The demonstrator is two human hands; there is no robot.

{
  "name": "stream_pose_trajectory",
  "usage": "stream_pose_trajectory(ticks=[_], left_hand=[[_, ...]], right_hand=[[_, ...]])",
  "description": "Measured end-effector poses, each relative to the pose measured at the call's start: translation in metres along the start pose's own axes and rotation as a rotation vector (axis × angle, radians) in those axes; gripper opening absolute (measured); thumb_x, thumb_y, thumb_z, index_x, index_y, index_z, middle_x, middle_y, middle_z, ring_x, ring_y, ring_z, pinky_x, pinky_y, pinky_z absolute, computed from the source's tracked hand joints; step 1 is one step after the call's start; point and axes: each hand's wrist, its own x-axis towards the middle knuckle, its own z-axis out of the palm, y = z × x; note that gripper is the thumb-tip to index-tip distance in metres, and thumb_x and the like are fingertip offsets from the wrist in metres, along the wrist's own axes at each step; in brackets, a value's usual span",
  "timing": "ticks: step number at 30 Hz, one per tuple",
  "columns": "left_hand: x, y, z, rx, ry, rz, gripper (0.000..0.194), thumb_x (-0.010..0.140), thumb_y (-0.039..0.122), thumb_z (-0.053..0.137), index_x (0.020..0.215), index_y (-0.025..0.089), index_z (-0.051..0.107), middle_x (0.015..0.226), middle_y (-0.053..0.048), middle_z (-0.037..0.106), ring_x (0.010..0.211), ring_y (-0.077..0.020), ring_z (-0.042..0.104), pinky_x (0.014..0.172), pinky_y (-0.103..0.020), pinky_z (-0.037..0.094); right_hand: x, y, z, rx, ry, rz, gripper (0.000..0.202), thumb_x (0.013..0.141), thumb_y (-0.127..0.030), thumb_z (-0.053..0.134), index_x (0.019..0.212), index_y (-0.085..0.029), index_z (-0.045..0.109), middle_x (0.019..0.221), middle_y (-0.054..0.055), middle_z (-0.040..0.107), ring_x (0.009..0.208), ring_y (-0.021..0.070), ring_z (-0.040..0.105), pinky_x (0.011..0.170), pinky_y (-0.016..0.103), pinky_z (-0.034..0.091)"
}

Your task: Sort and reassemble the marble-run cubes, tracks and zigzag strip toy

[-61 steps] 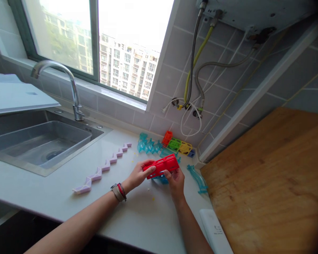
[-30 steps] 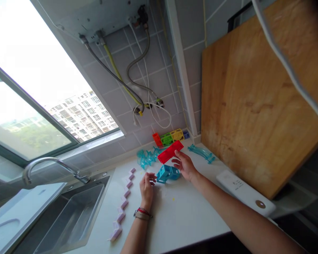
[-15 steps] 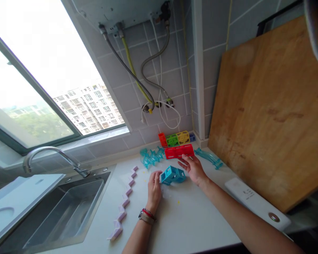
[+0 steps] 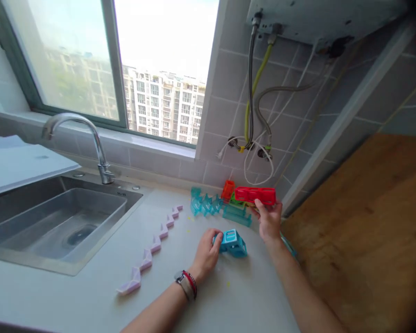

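Observation:
My left hand [image 4: 208, 252] is closed on the near-left end of a blue plastic block piece [image 4: 233, 242], which rests on the white countertop. Raised above the counter, a long red openwork plastic block [image 4: 255, 195] is gripped by my right hand [image 4: 269, 221], thumb on its near side. Behind the red block, partly covered by it, lie an orange-red block [image 4: 228, 189] and a green block [image 4: 236, 200]. Clear teal twisted pieces [image 4: 205, 205] and a clear teal straight piece [image 4: 237, 214] sit at the back of the counter.
A zigzag row of lilac pieces [image 4: 155, 244] crosses the counter [image 4: 180, 286] on the left. Beyond it are a sink [image 4: 65, 259] and a faucet [image 4: 100, 152]. Hoses [image 4: 251, 83] hang on the wall; a wooden board [image 4: 367, 217] leans at right.
The view has swung left, bringing in more window and sink. Both hands keep hold of their blocks. The blue piece now shows its top face more.

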Motion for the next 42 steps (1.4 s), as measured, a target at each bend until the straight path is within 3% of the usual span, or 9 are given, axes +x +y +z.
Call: stream_pose_trajectory(ticks=[2, 7, 13, 24, 31, 36, 42], left_hand=[[-0.001, 0.0, 0.0, -0.01, 0.001, 0.002, 0.034, 0.101, 0.043, 0.041, 0.098, 0.018, 0.065, 0.1, -0.008, 0.064, 0.096, -0.022, 0.059, 0.086, -0.034, 0.047], [-0.002, 0.002, -0.001, -0.024, 0.002, 0.025, 0.031, 0.101, 0.041, 0.041, 0.096, 0.019, 0.063, 0.101, -0.008, 0.063, 0.096, -0.0221, 0.059, 0.091, -0.036, 0.045], [0.0, -0.004, -0.001, -0.064, 0.034, 0.022, 0.03, 0.101, 0.039, 0.043, 0.095, 0.019, 0.064, 0.101, -0.008, 0.063, 0.097, -0.0224, 0.06, 0.091, -0.036, 0.046], [0.0, -0.007, 0.002, -0.084, 0.038, 0.011, 0.03, 0.101, 0.037, 0.042, 0.094, 0.019, 0.065, 0.101, -0.01, 0.063, 0.097, -0.0226, 0.06, 0.09, -0.034, 0.047], [0.001, -0.001, 0.0, -0.096, 0.028, -0.023, 0.029, 0.1, 0.036, 0.043, 0.093, 0.019, 0.064, 0.102, -0.01, 0.063, 0.098, -0.0227, 0.061, 0.091, -0.035, 0.047], [0.0, 0.001, -0.001, -0.102, 0.04, -0.029, 0.029, 0.1, 0.037, 0.044, 0.091, 0.019, 0.064, 0.102, -0.011, 0.063, 0.097, -0.023, 0.061, 0.091, -0.035, 0.048], [0.001, 0.0, -0.001, -0.092, 0.029, -0.035, 0.029, 0.1, 0.038, 0.044, 0.091, 0.019, 0.064, 0.102, -0.011, 0.064, 0.097, -0.0235, 0.061, 0.09, -0.036, 0.048]], right_hand=[[0.026, 0.002, 0.025, -0.107, -0.122, -0.051, 0.07, 0.072, -0.042, 0.081, 0.13, -0.029, 0.044, 0.118, 0.005, 0.07, 0.095, 0.0233, 0.071, 0.078, 0.04, 0.062], [0.088, 0.016, 0.087, -0.549, -0.496, -0.222, 0.06, 0.069, -0.04, 0.081, 0.119, -0.024, 0.05, 0.103, 0.006, 0.074, 0.086, 0.0222, 0.072, 0.084, 0.037, 0.057], [0.132, 0.039, 0.127, -0.843, -0.694, -0.222, 0.058, 0.064, -0.034, 0.084, 0.113, -0.023, 0.054, 0.103, 0.006, 0.074, 0.095, 0.0232, 0.07, 0.09, 0.037, 0.053], [0.132, 0.086, 0.127, -0.981, -0.735, -0.203, 0.05, 0.063, -0.031, 0.083, 0.105, -0.021, 0.056, 0.094, 0.004, 0.073, 0.086, 0.023, 0.07, 0.081, 0.036, 0.054], [0.142, 0.086, 0.127, -1.07, -0.779, -0.248, 0.05, 0.063, -0.027, 0.084, 0.106, -0.02, 0.059, 0.096, 0.006, 0.072, 0.088, 0.0243, 0.069, 0.08, 0.035, 0.052], [0.143, 0.081, 0.129, -1.109, -0.825, -0.292, 0.047, 0.066, -0.033, 0.083, 0.105, -0.02, 0.061, 0.094, 0.006, 0.072, 0.087, 0.024, 0.069, 0.078, 0.033, 0.051], [0.14, 0.079, 0.13, -1.157, -0.787, -0.313, 0.045, 0.068, -0.041, 0.083, 0.102, -0.02, 0.063, 0.095, 0.008, 0.073, 0.087, 0.0262, 0.069, 0.077, 0.034, 0.051]])
